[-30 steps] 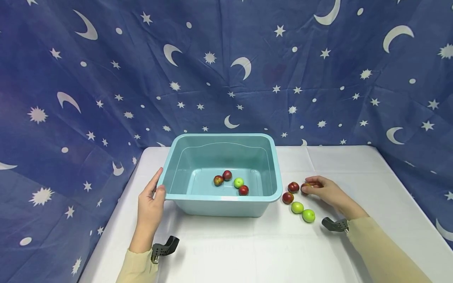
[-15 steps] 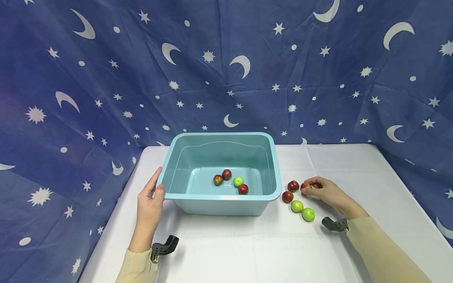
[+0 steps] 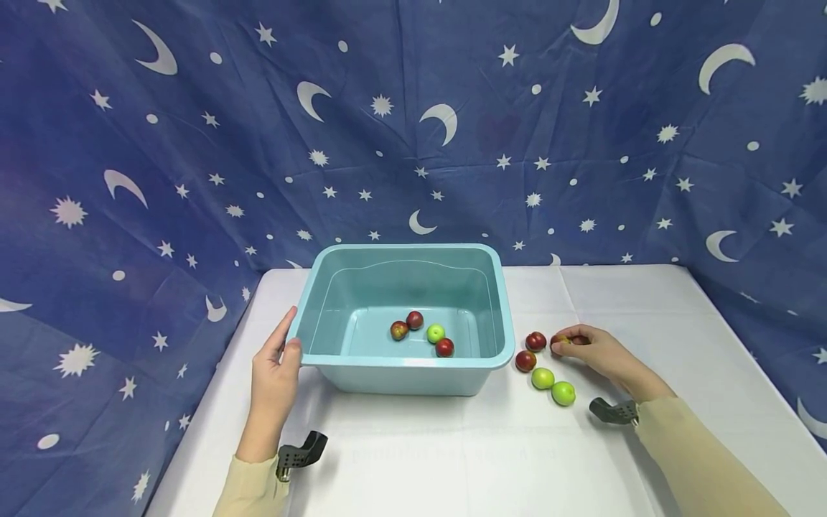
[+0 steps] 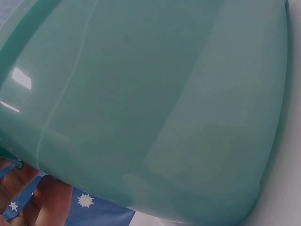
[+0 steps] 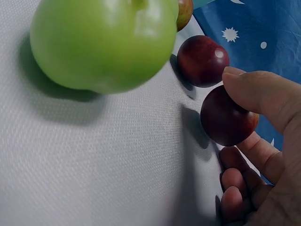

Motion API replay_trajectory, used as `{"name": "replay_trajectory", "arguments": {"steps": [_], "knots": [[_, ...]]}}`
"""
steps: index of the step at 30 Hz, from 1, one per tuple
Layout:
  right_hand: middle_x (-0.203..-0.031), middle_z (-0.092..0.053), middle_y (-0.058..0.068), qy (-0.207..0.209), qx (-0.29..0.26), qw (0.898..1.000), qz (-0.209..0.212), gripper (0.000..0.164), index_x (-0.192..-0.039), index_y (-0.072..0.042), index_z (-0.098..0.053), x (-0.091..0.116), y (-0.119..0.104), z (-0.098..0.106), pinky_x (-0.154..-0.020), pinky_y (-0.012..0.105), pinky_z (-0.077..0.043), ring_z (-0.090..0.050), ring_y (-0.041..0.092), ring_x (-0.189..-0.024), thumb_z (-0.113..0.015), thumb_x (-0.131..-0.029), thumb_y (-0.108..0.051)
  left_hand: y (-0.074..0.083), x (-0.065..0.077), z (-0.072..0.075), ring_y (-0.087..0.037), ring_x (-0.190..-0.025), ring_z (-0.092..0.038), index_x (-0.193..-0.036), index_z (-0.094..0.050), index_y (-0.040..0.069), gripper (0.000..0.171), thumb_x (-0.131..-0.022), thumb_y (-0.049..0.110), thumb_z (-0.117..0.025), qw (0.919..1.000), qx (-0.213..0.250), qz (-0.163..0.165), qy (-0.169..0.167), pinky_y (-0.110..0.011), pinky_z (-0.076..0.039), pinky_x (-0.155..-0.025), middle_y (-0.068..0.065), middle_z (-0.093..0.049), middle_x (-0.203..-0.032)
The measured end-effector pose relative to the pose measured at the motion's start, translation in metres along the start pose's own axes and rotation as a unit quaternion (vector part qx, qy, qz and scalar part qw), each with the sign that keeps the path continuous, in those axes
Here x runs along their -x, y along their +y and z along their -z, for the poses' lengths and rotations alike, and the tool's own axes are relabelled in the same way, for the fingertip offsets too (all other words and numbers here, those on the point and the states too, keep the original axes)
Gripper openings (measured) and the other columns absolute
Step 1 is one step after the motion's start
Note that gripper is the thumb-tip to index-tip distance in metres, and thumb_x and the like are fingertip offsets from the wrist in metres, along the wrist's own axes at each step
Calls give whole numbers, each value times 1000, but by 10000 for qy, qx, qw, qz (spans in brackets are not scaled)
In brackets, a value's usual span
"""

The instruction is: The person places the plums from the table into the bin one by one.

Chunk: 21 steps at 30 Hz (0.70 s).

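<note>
A light-blue plastic tub sits on the white table, with several small red and green plums on its floor, such as a green plum. My left hand grips the tub's left rim near its front corner; in the left wrist view its fingers show below the rim. To the right of the tub, my right hand pinches a dark red plum between thumb and fingers, low over the cloth. Its other fingers are loosely curled. Another red plum lies right beside it.
Two red plums and two green plums lie grouped on the tablecloth between the tub and my right hand. Behind the table hangs a blue curtain printed with moons and stars. Each wrist carries a black camera mount.
Both hands stay nearly in place. My right fingers have shifted slightly around the red plum. The whole view bobs a little.
</note>
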State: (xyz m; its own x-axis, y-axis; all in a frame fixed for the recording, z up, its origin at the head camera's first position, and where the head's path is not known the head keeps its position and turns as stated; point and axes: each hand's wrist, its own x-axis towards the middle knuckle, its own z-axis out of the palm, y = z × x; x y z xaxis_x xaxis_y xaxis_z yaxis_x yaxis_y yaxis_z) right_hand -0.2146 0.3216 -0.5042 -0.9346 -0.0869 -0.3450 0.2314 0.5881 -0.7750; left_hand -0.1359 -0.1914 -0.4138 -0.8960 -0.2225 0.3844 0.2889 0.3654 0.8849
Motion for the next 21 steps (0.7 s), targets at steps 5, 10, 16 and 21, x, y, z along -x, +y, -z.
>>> {"name": "replay_trajectory", "arguments": {"steps": [5,10,16,21], "knots": [[-120,-55,12,-97,-93,9999,-37,64,-125,-6,-55,0,-3,4,-91,43,-39,-48,29,-109,-69,-83,-52,-1,0,1,-27,-127,-46,-139,-49,-2,45,-94,1,-46,10000,57,-27,-30,-14,-38,-96,-15,-51,-139],[-121,-57,13,-168,-261,9995,114,62,-128,-4,-52,1,-8,13,-86,41,-43,-51,30,-108,-66,-88,-49,-1,0,1,-27,-127,-47,-139,-50,-3,45,-94,0,-46,9999,50,-98,-29,-15,-38,-97,-16,-51,-139],[-123,-58,17,14,-311,9988,383,64,-132,-2,-48,5,-19,24,-83,40,-49,-55,32,-106,-63,-90,-48,0,0,1,-28,-125,-48,-138,-50,-3,45,-93,-2,-45,9999,42,-119,-18,-14,-39,-95,-17,-52,-137],[-128,-56,17,92,-374,9969,681,61,-132,-2,-48,10,-37,31,-91,40,-47,-54,29,-114,-62,-92,-46,0,0,1,-26,-122,-51,-138,-50,-2,46,-93,-2,-45,10000,47,-82,8,-15,-40,-94,-17,-53,-136]]}}
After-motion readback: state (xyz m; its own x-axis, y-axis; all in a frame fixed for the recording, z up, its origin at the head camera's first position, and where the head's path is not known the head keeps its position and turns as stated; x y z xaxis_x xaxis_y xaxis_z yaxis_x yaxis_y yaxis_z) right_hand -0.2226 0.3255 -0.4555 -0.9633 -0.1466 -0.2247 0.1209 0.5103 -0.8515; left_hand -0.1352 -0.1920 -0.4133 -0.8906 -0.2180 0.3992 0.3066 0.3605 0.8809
